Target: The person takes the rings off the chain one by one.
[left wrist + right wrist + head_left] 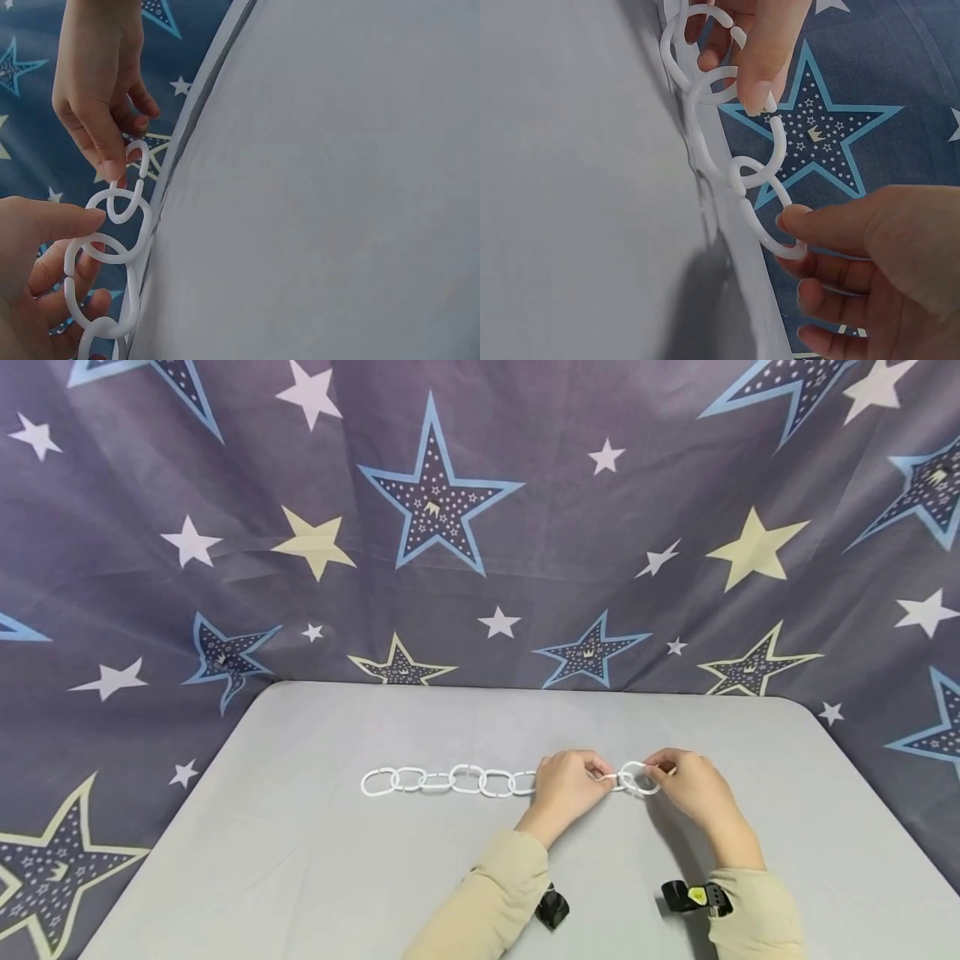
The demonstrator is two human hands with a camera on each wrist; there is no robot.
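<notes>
A chain of several white plastic C-links [396,781] runs left to right across the table, each link with a small gap in its side. Near the chain's right part, my left hand [567,787] pinches one link [693,135] between thumb and fingers, the thumb right by that link's gap. My right hand [693,785] pinches the end link [759,234] by its outer side. These two links are hooked through each other. In the left wrist view, further links [135,300] hang past my left fingers.
A light grey table [300,877] lies under the chain. Behind it hangs a dark curtain [555,552] printed with stars. Black wrist straps [678,896] sit at both beige sleeves [757,910].
</notes>
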